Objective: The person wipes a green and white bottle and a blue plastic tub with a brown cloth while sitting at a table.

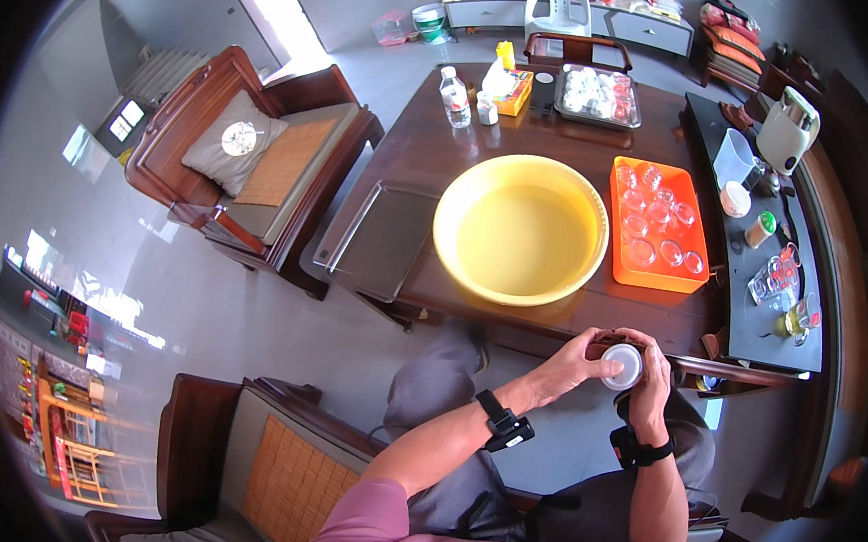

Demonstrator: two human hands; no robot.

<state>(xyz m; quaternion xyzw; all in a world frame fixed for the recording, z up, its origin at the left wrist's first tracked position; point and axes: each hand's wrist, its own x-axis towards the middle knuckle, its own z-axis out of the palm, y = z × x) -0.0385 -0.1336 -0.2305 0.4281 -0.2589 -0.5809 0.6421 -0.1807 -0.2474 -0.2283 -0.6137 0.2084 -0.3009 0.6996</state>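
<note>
My left hand (pixel 571 374) pinches a round white lid (pixel 622 366), its thumb resting on the flat top. On the other side my right hand (pixel 652 378) curls its fingers around the same piece. Something dark brown (pixel 608 341) shows between the two hands just behind the lid; I cannot tell what it is. Both hands are over my lap, at the near edge of the dark wooden table (pixel 404 150). Beyond them stands a large yellow plastic basin (pixel 446 229) of liquid. To its right, an orange tray (pixel 658 278) holds several clear glass jars (pixel 658 212).
A dark rectangular tray (pixel 383 237) lies left of the basin. Farther back are a plastic bottle (pixel 455 100), a tissue box (pixel 515 93) and a metal tray (pixel 600 123) of white pieces. A black side panel (pixel 761 318) bears an electric kettle (pixel 785 130) and glasses (pixel 774 280).
</note>
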